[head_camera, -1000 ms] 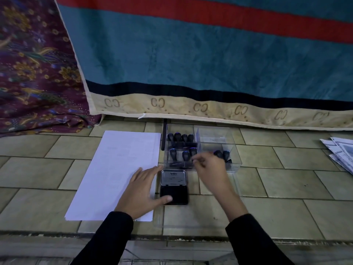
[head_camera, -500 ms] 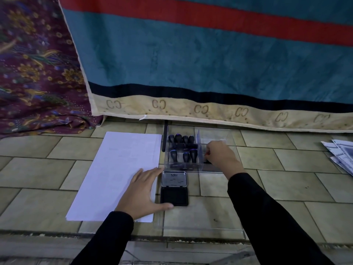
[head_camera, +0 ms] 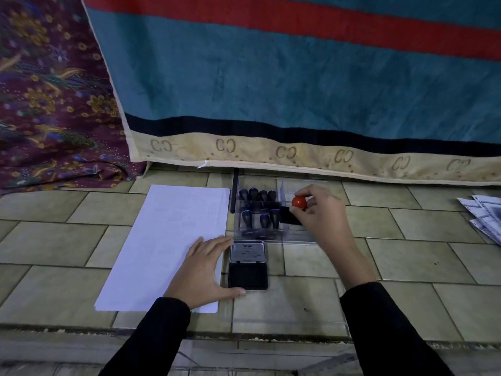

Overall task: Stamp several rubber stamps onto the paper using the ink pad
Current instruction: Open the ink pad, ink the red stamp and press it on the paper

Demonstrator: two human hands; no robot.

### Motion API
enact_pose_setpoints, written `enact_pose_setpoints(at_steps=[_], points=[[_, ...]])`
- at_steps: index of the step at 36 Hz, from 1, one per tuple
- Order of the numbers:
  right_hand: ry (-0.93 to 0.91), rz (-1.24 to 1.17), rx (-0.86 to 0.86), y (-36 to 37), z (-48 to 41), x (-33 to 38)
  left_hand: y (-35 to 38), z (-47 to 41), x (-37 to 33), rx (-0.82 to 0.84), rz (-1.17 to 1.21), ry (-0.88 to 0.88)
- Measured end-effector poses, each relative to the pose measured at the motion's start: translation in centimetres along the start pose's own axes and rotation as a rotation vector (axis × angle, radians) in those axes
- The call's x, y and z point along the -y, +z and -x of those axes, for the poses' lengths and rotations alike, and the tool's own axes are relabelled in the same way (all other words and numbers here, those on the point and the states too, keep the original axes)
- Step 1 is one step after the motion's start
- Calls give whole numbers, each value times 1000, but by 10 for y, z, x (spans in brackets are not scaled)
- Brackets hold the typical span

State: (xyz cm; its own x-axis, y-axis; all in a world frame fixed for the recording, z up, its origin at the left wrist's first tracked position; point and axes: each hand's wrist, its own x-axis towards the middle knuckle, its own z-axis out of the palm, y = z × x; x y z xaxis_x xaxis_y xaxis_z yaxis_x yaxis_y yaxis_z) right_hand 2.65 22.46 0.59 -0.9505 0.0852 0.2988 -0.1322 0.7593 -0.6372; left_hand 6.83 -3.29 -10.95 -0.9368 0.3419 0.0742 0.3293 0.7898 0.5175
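A white sheet of paper [head_camera: 168, 240] lies on the tiled floor at left. My left hand [head_camera: 202, 270] rests flat on its lower right corner, thumb touching the open black ink pad [head_camera: 248, 274] beside it. Behind the pad stands a clear plastic box [head_camera: 298, 236] with several dark-handled stamps [head_camera: 257, 210] upright in its left half. My right hand [head_camera: 322, 213] holds a stamp with a red round knob [head_camera: 299, 202] and a black base, tilted, over the box's right half.
A teal, red and cream blanket [head_camera: 298, 90] hangs right behind the box. Purple flowered cloth [head_camera: 48, 104] lies at far left. Folded newspapers [head_camera: 485, 213] sit at the right edge. A black rod [head_camera: 233, 191] lies between paper and box.
My right hand has come up out of the box's right half holding the red-knobbed stamp. My left hand has stayed on the paper.
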Motion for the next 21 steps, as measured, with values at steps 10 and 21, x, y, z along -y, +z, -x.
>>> enact_pose_setpoints(at_steps=[10, 21], points=[[-135, -109, 375, 42, 71, 31, -1, -1, -2, -7, 3, 13], [-245, 4, 405, 52, 74, 34, 1, -1, 0, -24, 0, 34]])
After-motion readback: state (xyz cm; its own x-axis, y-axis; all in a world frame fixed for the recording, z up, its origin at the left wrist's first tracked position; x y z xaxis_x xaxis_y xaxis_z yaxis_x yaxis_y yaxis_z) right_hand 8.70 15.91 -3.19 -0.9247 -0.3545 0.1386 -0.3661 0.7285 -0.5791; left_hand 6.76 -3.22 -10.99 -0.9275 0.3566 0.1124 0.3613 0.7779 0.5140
